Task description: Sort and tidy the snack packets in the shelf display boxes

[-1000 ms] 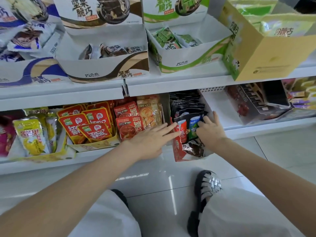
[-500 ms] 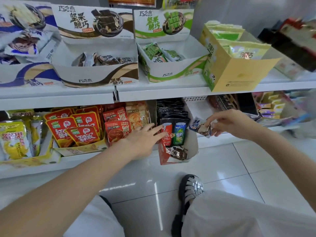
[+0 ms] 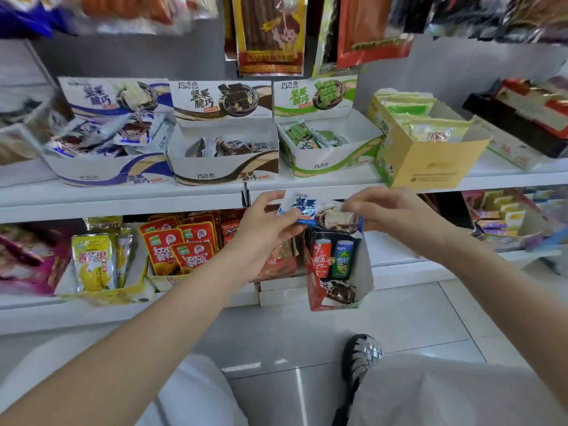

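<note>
The blue-and-white snack packet (image 3: 319,212) is held in the air in front of the shelves, above the red display box (image 3: 316,290) on the lower shelf (image 3: 408,272). The left hand (image 3: 264,229) pinches its left end and the right hand (image 3: 396,215) grasps its right end. On the upper shelf (image 3: 123,198) sits the matching blue-trimmed display box (image 3: 110,170), with brown (image 3: 224,170) and green (image 3: 329,162) boxes beside it.

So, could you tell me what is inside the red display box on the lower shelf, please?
Inside the red display box: a packet printed with drink cans, and a brown-patterned packet in front. The box's bottom is hidden.
</note>
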Motion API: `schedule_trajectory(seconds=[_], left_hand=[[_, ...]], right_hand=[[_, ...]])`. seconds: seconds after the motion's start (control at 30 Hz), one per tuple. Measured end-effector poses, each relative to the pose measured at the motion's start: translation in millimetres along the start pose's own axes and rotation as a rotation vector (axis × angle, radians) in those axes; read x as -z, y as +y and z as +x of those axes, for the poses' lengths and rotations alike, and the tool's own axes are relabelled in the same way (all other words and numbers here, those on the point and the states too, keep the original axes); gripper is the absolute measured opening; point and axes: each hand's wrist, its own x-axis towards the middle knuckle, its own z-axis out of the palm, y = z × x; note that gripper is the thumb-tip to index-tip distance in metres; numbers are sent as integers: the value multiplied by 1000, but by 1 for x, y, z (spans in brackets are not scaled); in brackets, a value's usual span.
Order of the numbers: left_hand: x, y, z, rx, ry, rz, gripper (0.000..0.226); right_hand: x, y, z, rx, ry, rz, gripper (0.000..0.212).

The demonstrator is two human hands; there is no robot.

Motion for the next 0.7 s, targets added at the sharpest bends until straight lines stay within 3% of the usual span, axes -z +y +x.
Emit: schedule_trajectory(seconds=[0.1,0.2,0.33,0.5,0.57,0.7], left_hand=[[16,13,-5,-61,48,-54,34],[30,26,-5,-142,94,-24,31],[53,46,-3,-333,165,150,32],[97,71,3,-536,269,351,31],[117,73,3,-597,345,511,36],[157,67,7,-655,531,1046,49]], right_hand=[[-19,-14,16,26,4,-35,7],[-31,-27,31,-29,20,112,10],[-55,-45,52,-32,12,211,17],[-97,-63,81,115,24,167,23],[-115,-64,92,163,55,128,26],[-134,-60,108,171,237,172,31]])
